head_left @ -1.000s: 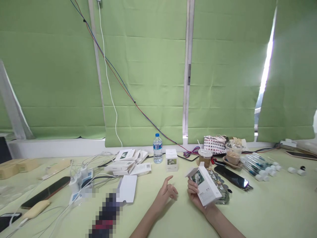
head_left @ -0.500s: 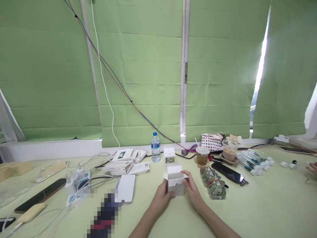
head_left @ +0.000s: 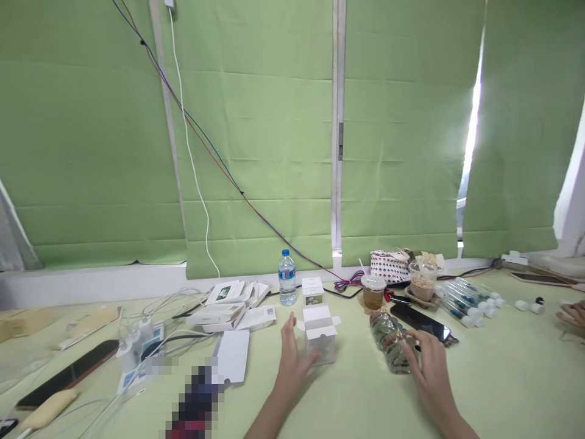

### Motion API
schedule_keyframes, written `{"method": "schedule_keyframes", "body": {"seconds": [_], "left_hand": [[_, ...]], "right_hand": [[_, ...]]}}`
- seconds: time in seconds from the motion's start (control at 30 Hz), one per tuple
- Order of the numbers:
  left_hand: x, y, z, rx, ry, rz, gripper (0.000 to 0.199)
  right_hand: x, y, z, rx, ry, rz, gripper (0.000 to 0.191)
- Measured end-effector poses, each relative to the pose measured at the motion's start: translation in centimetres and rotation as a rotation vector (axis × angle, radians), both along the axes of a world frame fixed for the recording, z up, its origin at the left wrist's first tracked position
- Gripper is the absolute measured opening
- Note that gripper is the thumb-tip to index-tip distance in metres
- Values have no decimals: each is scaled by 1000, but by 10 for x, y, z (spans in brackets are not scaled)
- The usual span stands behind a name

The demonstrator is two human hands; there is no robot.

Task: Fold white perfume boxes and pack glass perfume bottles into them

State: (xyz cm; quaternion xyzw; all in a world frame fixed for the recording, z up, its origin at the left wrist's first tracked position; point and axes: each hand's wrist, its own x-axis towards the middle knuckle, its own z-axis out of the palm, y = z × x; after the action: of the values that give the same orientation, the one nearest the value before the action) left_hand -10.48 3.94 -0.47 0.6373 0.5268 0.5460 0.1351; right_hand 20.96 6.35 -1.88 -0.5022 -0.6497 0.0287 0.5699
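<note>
A small white box (head_left: pixel 320 346) stands upright on the table in front of me with its top flaps raised. My left hand (head_left: pixel 295 360) is at the box's left side, fingers spread and thumb near its front face. To the right lies a row of clear-wrapped round packets (head_left: pixel 384 332) with green and reddish contents. My right hand (head_left: pixel 429 366) is over the near end of that row. Its thumb and forefinger are apart at the nearest packet's upper right edge, and part of that packet is hidden. Behind the open box stands a closed white box (head_left: pixel 312 291) with a picture.
A water bottle (head_left: pixel 287 277), a drink cup (head_left: pixel 373 291) and a black phone (head_left: pixel 420 319) stand or lie behind. Flattened white cartons (head_left: pixel 228 310) and cables are at left. Clear tubes with white caps (head_left: pixel 466 302) lie at right, near another person's hand (head_left: pixel 573 316).
My right hand has left the white box and moved right to the wrapped packets. My left hand has loosened, its fingers now spread beside the box. The view has tilted up slightly.
</note>
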Motion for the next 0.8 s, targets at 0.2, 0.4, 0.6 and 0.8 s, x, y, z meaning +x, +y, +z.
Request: {"method": "schedule_keyframes", "body": {"seconds": [0.2, 0.4, 0.6, 0.8], "left_hand": [[13, -18, -20, 457, 389, -51, 53], [46, -29, -21, 302, 755, -519, 41], [54, -31, -14, 277, 812, -537, 41], [66, -26, -20, 99, 504, -523, 62]], "right_hand": [[30, 14, -26, -95, -242, -31, 38], [25, 15, -34, -76, -247, -40, 38], [17, 8, -26, -229, -89, 118, 26], [-15, -19, -11, -381, -20, 442, 22]]}}
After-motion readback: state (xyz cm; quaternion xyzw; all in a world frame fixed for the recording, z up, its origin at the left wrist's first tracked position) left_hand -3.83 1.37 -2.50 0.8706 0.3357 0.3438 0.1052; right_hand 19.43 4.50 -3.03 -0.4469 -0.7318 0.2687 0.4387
